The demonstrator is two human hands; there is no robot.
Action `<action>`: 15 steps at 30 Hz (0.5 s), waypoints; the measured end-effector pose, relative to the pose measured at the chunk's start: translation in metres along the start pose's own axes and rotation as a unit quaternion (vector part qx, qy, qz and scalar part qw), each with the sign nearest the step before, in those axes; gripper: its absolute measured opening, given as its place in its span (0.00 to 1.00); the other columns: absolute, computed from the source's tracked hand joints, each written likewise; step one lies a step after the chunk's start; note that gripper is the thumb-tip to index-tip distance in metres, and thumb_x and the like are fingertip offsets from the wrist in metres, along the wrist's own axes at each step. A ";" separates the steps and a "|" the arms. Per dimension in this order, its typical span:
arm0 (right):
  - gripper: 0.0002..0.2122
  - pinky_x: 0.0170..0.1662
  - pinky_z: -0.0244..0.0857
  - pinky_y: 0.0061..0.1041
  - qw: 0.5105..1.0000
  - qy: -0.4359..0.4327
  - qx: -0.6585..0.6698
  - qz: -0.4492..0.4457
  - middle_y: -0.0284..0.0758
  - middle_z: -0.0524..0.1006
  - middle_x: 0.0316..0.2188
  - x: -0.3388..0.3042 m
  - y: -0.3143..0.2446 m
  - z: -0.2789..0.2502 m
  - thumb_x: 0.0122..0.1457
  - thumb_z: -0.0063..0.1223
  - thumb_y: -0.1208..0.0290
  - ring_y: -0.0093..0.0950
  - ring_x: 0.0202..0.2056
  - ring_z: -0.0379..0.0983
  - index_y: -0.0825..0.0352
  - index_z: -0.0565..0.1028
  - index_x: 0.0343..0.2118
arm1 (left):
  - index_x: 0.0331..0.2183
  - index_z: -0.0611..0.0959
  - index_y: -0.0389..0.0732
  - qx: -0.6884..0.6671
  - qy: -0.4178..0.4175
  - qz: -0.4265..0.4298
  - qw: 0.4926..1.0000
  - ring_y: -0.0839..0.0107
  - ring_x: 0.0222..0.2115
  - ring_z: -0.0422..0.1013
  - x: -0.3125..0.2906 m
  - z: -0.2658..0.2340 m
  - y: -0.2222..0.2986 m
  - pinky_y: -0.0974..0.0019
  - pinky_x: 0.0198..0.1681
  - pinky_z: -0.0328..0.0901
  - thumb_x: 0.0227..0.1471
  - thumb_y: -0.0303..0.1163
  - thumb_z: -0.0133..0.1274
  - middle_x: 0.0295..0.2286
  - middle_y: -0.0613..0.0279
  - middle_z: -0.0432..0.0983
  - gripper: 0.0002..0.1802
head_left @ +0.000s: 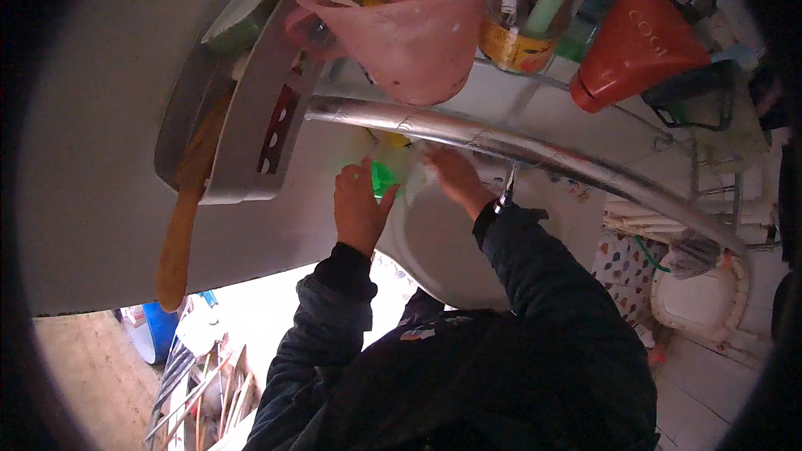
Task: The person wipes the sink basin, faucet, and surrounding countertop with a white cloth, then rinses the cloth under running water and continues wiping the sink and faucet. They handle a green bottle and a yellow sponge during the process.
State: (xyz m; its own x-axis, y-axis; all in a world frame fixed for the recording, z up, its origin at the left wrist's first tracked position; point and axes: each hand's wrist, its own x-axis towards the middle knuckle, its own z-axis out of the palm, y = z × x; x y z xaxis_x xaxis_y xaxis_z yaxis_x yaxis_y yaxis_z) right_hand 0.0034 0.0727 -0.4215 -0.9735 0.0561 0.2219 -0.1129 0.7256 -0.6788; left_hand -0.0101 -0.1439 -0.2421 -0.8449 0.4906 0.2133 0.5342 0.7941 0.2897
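Observation:
My left hand (pixel 357 209) reaches over the left rim of a white washbasin (pixel 434 250). Its fingers and thumb curve round a small bright green object (pixel 383 179) whose kind I cannot make out. Just beyond is a pale, blurred thing with a yellow part (pixel 398 140), partly behind the metal rail. Close to it, my right hand (pixel 454 174) is over the far side of the basin, fingers pointing left. Its fingertips are blurred, and whether they grip anything does not show. A chrome tap (pixel 507 188) stands beside my right wrist.
A curved metal rail (pixel 434 127) edges a shelf above the basin. On the shelf are a pink cup (pixel 418 42), a glass jar (pixel 520 43) and a red tube (pixel 639 42). At left hangs a grey holder (pixel 251 146) with a wooden-handled tool (pixel 188 217). A blue container (pixel 159 332) stands lower left.

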 end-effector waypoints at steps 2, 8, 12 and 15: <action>0.18 0.58 0.57 0.42 0.993 0.079 -0.082 0.039 0.45 0.71 0.54 0.014 0.030 0.019 0.61 0.44 0.72 0.46 0.55 0.65 0.65 0.71 0.54 | 0.56 0.69 0.36 0.029 -0.009 -0.014 0.999 0.50 0.43 0.66 0.000 0.004 0.004 0.54 0.48 0.64 0.53 0.34 0.56 0.42 0.49 0.68 0.30; 0.22 0.58 0.56 0.43 0.985 0.163 -0.043 0.044 0.48 0.70 0.53 0.017 -0.039 0.029 0.58 0.40 0.78 0.48 0.52 0.65 0.68 0.67 0.58 | 0.57 0.68 0.37 0.067 0.007 0.004 0.998 0.51 0.43 0.67 -0.005 0.012 -0.001 0.55 0.48 0.64 0.55 0.34 0.53 0.43 0.48 0.69 0.29; 0.25 0.56 0.59 0.44 0.998 0.016 -0.045 0.029 0.48 0.71 0.51 -0.018 -0.066 0.040 0.55 0.43 0.81 0.48 0.49 0.67 0.67 0.66 0.58 | 0.57 0.68 0.36 0.048 -0.040 -0.019 0.998 0.50 0.43 0.67 0.002 0.007 0.005 0.55 0.48 0.64 0.55 0.32 0.53 0.44 0.48 0.70 0.29; 0.26 0.59 0.57 0.38 0.995 -0.044 -0.085 0.001 0.45 0.69 0.54 -0.039 -0.074 0.040 0.49 0.45 0.84 0.42 0.57 0.63 0.65 0.69 0.55 | 0.56 0.69 0.37 0.081 -0.048 0.029 0.995 0.50 0.43 0.67 0.004 0.022 -0.004 0.54 0.47 0.64 0.55 0.30 0.51 0.44 0.48 0.70 0.27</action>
State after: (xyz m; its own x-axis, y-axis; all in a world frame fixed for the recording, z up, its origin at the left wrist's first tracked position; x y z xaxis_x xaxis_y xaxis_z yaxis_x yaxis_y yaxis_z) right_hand 0.0416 -0.0103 -0.4081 -0.9881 0.0041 0.1536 -0.0819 0.8320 -0.5487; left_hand -0.0161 -0.1371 -0.2624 -0.8153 0.5637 0.1324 0.5778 0.8069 0.1228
